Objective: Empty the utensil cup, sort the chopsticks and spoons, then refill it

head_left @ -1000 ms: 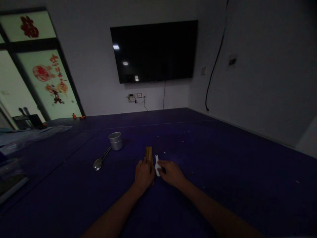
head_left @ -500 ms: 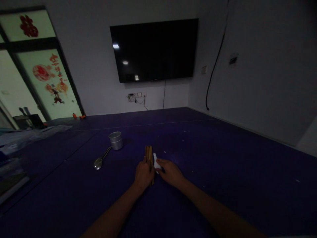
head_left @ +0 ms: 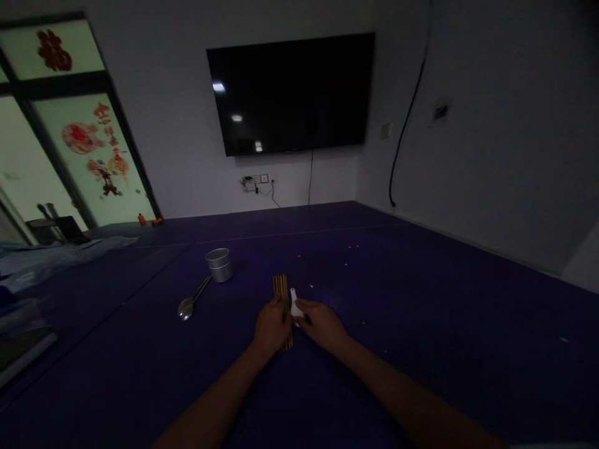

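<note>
A bundle of several wooden chopsticks [head_left: 281, 285] lies side by side on the dark purple surface in front of me. My left hand [head_left: 272, 325] is closed over the middle of the bundle, hiding part of it. Just to the right is a white soup spoon [head_left: 294, 300], its narrow handle pointing away from me. My right hand [head_left: 322, 324] pinches the spoon between thumb and fingers, close against the chopsticks. Farther left stands a silver metal cup [head_left: 219, 265], with metal spoons [head_left: 186, 307] lying beside it, their bowls toward me.
Small white scraps [head_left: 311, 286] are scattered on the purple surface [head_left: 444, 324]. Clear plastic sheeting [head_left: 79, 252] lies at the left, with small orange items [head_left: 156, 221] near the far edge. A television [head_left: 294, 96] hangs on the wall beyond.
The chopsticks have spread slightly apart at the far end, which shifted a little left. Both hands stay almost in place, and the white spoon has hardly moved.
</note>
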`<state>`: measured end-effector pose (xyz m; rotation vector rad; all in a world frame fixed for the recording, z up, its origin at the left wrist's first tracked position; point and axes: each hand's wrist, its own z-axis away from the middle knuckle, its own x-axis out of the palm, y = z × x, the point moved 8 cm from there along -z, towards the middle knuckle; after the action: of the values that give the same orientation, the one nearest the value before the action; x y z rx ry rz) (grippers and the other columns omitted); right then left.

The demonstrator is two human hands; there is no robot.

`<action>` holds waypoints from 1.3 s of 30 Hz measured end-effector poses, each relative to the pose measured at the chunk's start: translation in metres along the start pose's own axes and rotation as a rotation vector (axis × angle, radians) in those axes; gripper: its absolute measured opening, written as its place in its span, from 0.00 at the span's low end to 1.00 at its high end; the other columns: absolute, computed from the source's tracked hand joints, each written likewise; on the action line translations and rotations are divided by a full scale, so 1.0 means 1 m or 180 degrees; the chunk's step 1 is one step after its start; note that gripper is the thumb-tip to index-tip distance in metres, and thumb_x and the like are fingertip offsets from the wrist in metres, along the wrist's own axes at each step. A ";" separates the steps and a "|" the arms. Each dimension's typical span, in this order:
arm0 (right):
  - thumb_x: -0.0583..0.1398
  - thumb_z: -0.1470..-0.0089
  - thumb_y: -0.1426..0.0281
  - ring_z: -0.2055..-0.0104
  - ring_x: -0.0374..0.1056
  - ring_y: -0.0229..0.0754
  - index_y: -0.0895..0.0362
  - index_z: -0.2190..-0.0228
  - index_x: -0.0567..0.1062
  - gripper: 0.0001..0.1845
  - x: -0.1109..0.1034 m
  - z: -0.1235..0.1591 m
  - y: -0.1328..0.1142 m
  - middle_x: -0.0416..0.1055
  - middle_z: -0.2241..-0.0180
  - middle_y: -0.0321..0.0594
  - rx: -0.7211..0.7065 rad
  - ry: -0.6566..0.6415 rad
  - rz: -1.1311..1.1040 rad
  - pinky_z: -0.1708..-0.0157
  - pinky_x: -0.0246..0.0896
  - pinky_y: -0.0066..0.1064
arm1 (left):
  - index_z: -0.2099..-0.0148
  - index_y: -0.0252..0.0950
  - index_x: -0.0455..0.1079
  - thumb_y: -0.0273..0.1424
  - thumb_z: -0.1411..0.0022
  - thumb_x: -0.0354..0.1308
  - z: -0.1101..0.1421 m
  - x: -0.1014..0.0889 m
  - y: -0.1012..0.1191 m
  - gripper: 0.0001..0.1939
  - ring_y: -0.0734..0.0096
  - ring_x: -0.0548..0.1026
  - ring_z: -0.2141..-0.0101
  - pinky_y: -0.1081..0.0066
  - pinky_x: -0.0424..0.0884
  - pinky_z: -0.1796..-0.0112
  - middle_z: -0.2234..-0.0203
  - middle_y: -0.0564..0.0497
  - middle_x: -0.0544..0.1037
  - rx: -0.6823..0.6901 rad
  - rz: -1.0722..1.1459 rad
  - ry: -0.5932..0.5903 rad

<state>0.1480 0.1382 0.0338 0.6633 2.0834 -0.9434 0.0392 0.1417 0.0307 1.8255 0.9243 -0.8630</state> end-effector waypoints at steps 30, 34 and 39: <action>0.56 0.46 0.69 0.48 0.67 0.47 0.59 0.52 0.73 0.20 -0.003 0.000 -0.004 0.70 0.50 0.47 0.0081 -0.0136 0.0206 0.49 0.61 0.35 | 0.44 0.43 0.66 0.37 0.33 0.39 0.002 -0.002 0.006 0.21 0.59 0.64 0.47 0.59 0.62 0.51 0.44 0.46 0.65 0.0117 -0.0649 -0.0253; 0.56 0.46 0.69 0.48 0.66 0.47 0.58 0.51 0.72 0.20 -0.003 0.000 -0.003 0.70 0.49 0.47 0.0133 -0.0163 0.0189 0.49 0.61 0.36 | 0.45 0.42 0.66 0.37 0.33 0.39 0.002 -0.001 0.004 0.21 0.58 0.64 0.47 0.59 0.62 0.51 0.44 0.46 0.65 0.0128 -0.0661 -0.0205; 0.56 0.46 0.69 0.47 0.66 0.46 0.58 0.50 0.71 0.21 -0.003 0.001 -0.003 0.69 0.49 0.46 0.0141 -0.0148 0.0111 0.48 0.60 0.35 | 0.46 0.42 0.67 0.37 0.33 0.39 0.003 -0.002 0.005 0.20 0.59 0.65 0.49 0.60 0.63 0.53 0.46 0.46 0.67 0.0199 -0.0620 -0.0044</action>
<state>0.1478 0.1352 0.0371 0.6920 2.0092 -0.9788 0.0416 0.1368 0.0331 1.8008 1.0903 -1.0337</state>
